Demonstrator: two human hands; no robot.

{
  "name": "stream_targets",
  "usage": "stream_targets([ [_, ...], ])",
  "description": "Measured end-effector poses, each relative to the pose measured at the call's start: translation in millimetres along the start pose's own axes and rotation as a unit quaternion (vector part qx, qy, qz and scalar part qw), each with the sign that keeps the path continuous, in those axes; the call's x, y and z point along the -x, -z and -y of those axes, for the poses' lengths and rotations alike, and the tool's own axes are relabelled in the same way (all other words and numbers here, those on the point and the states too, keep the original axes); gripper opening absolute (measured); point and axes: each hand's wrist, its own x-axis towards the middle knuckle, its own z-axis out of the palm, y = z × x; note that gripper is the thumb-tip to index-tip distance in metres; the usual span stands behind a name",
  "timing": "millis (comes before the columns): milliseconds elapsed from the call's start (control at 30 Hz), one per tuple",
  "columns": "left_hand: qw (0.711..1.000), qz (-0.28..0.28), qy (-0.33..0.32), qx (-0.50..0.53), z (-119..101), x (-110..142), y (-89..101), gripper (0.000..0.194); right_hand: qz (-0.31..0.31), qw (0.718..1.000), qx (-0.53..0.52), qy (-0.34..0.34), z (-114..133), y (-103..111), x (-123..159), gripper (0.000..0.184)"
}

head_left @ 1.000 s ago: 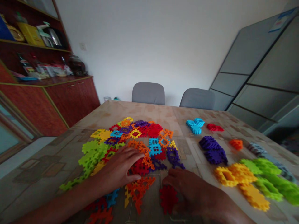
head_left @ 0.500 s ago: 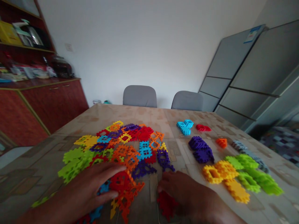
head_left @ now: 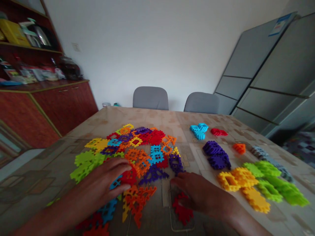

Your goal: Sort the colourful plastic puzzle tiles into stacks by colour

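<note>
My left hand (head_left: 110, 177) is over the near side of a mixed pile of toothed plastic building pieces. Its thumb and fingers close around a red building piece (head_left: 130, 175). Beneath it lie orange pieces (head_left: 137, 200) and blue pieces (head_left: 108, 209). My right hand (head_left: 199, 191) hovers low over another red piece (head_left: 182, 211) on the patterned tabletop. The thumb overlaps that piece, and the curved fingers stand apart from the thumb; whether they touch it is partly hidden. A purple triangular piece (head_left: 154, 174) lies between and beyond the hands.
Sorted groups stand at the right: light blue (head_left: 199, 131), red (head_left: 219, 132), purple (head_left: 216, 155), orange (head_left: 239, 148), yellow (head_left: 237, 178), green (head_left: 270, 180) and grey (head_left: 261, 152). Two grey chairs (head_left: 150, 97) stand behind the table. A cabinet (head_left: 66, 108) is at the left.
My left hand has drawn the red piece a little farther away, baring the orange pieces. My right hand has shifted slightly off its red piece, which shows more. The camera view has turned slightly left.
</note>
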Motion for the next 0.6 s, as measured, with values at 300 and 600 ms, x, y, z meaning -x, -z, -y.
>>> stream_targets([
  [300, 0.997, 0.009, -0.064, 0.036, -23.3, 4.0, 1.7, 0.041, 0.017, 1.000, -0.004, -0.006, 13.4, 7.9, -0.4, 0.042],
  [600, 0.978, 0.032, -0.179, 0.105, -28.1, 23.7, -41.6, 0.049, 0.000, 0.999, 0.042, 0.035, 8.6, 4.0, -6.1, 0.042],
])
